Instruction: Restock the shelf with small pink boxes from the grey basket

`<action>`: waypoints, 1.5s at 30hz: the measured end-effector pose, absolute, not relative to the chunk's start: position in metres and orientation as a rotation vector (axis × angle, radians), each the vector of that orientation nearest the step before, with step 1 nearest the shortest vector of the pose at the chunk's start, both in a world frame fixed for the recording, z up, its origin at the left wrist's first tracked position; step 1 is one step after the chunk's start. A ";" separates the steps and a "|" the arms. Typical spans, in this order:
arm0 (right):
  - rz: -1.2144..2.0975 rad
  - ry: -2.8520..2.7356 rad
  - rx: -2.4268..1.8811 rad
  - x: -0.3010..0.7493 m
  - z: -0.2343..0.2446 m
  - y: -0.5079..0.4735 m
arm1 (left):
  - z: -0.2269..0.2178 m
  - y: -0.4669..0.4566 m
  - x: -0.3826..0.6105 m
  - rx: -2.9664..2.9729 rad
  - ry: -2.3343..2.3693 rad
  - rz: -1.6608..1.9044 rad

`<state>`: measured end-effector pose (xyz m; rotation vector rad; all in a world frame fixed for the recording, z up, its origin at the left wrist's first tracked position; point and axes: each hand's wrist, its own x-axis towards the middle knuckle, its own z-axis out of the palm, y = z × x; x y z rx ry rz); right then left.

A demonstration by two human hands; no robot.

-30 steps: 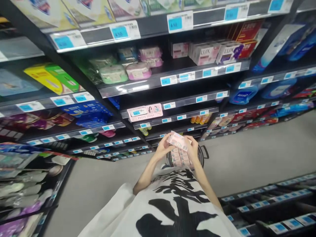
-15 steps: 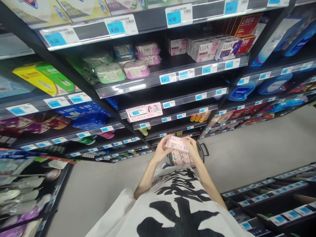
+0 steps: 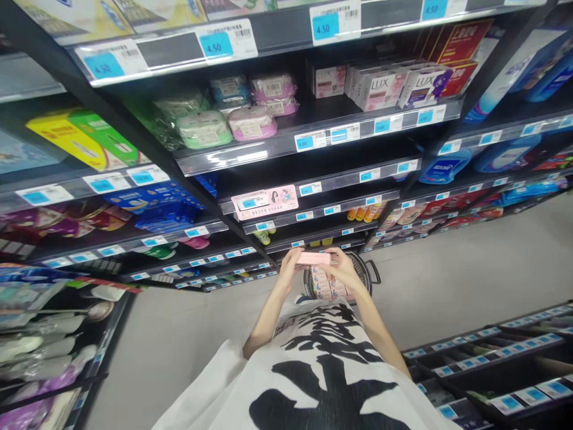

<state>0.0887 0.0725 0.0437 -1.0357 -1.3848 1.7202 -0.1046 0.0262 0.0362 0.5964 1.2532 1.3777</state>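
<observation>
A small pink box (image 3: pixel 314 258) is held level between my two hands, above a round dark basket (image 3: pixel 375 272) on the floor. My left hand (image 3: pixel 290 269) grips its left end, closed on it. At its right end my right hand (image 3: pixel 344 269) is closed on it too, with fingers partly beneath. A narrow plain pink side of the box faces me; its print cannot be read. Below, several pink patterned packs (image 3: pixel 324 283) lie in rows inside the basket, partly covered by my hands and the box.
Ahead stands a shelf unit (image 3: pixel 250 152) with price labels. It bears wrapped soap packs (image 3: pixel 253 122), white LUX boxes (image 3: pixel 380 89) and red boxes (image 3: pixel 465 42). A pink sign (image 3: pixel 266 202) hangs on a shelf edge. Other racks (image 3: pixel 505 382) stand at right and left; grey floor (image 3: pixel 447 280) lies between.
The pink box has been turned in my hands: its broad printed face showed before, now a narrow side does. The view has shifted slightly.
</observation>
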 end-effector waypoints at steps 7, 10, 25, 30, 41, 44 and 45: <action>1.468 -1.349 -1.144 0.089 0.045 0.080 | 0.036 0.020 -0.105 0.521 1.027 1.056; 1.427 -1.311 -1.140 0.087 0.043 0.080 | 0.029 0.011 -0.097 0.491 0.924 1.028; 1.616 -1.375 -0.818 0.095 0.045 0.084 | 0.040 0.014 -0.048 0.166 0.817 1.458; 1.624 -1.370 -0.827 0.092 0.039 0.083 | 0.041 0.012 -0.048 0.141 0.806 1.487; 1.090 -1.832 -0.946 0.080 0.046 0.070 | 0.038 0.018 -0.042 0.419 0.996 1.769; 1.278 -1.888 -0.800 0.077 0.054 0.064 | 0.037 0.019 -0.044 0.616 1.136 1.802; 1.357 -1.877 -0.752 0.076 0.057 0.062 | 0.037 0.018 -0.044 0.698 1.198 1.789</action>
